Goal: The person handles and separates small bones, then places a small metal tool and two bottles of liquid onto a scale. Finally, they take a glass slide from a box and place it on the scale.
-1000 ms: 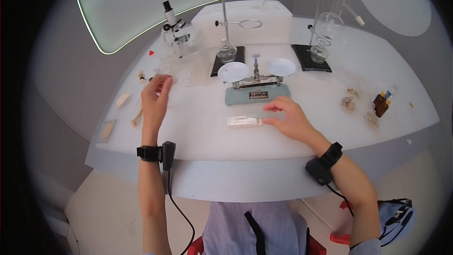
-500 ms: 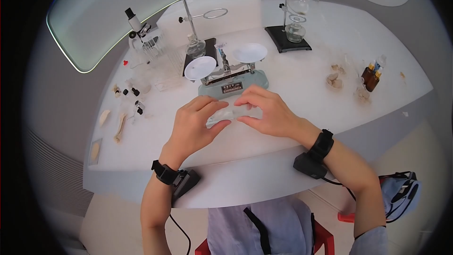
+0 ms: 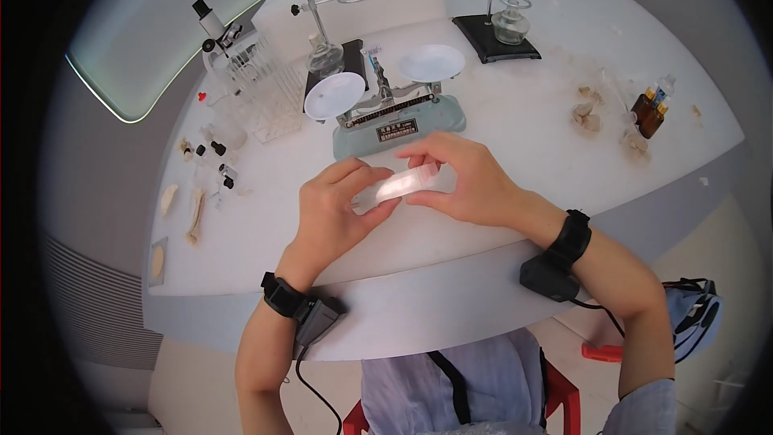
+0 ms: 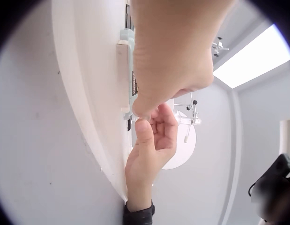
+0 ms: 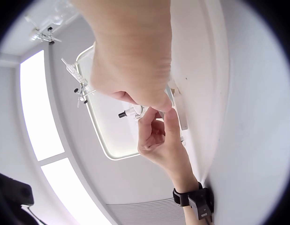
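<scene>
A small clear, whitish box [image 3: 403, 184] is held between both hands in the head view, in front of the balance, tilted with its right end higher. The left hand [image 3: 334, 208] pinches its left end between thumb and fingers. At the other end, the right hand [image 3: 467, 181] has thumb and fingers around the box. Both wrist views show the fingertips of the two hands close together, the box mostly hidden behind them. Behind the hands stands a pale green balance [image 3: 354, 141] with two white pans.
Test tubes in a rack [image 3: 270, 84], small dark-capped bottles [image 3: 217, 147] and a bone-like piece [image 3: 196, 216] lie at the left. Two stands with black bases [image 3: 491, 42] are at the back. Brown bottles [image 3: 646, 117] stand at the right.
The left hand has come from the left side to the box, and both hands now hold it, tilted. The head view has shifted, so the balance appears further left and higher.
</scene>
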A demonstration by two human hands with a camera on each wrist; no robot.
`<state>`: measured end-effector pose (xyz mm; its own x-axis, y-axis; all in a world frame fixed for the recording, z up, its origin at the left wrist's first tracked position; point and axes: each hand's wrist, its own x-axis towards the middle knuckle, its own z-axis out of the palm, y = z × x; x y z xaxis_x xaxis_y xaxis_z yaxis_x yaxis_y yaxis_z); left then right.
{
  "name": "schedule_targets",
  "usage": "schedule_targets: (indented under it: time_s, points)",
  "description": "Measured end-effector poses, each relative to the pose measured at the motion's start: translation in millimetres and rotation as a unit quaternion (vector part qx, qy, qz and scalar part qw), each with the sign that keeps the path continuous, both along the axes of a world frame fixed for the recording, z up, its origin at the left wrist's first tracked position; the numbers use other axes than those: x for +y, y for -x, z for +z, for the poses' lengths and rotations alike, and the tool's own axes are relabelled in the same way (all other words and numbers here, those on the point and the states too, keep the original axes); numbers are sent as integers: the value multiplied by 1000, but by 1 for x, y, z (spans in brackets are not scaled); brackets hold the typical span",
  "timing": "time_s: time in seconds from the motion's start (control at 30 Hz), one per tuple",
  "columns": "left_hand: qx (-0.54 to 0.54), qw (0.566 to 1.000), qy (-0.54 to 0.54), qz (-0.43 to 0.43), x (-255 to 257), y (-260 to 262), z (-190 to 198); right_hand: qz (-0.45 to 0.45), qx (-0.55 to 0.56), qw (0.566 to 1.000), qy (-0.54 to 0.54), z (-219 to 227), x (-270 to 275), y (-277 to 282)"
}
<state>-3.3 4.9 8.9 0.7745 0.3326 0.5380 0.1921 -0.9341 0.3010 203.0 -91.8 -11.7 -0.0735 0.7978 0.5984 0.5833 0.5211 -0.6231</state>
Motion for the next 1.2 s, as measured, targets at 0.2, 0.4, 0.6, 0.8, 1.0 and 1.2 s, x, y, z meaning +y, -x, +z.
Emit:
schedule_targets:
  time_s: [0.2,0.4,0.6,0.8,1.0,1.2]
  points:
    - [-68,995,51,54,1,4,3,31,278,953,116,-6,8,-7]
    - [-70,994,52,71,2,4,1,38,324,920,216,-4,6,-8]
    - [-86,991,76,63,5,4,-4,20,331,926,180,-5,7,-10]
    - [-72,994,55,67,3,4,-1,38,351,912,208,2,4,-7]
    - [-63,995,43,57,2,3,0,42,346,908,231,-1,5,-6]
    - [-61,996,52,49,1,3,0,30,327,915,236,-1,5,-5]
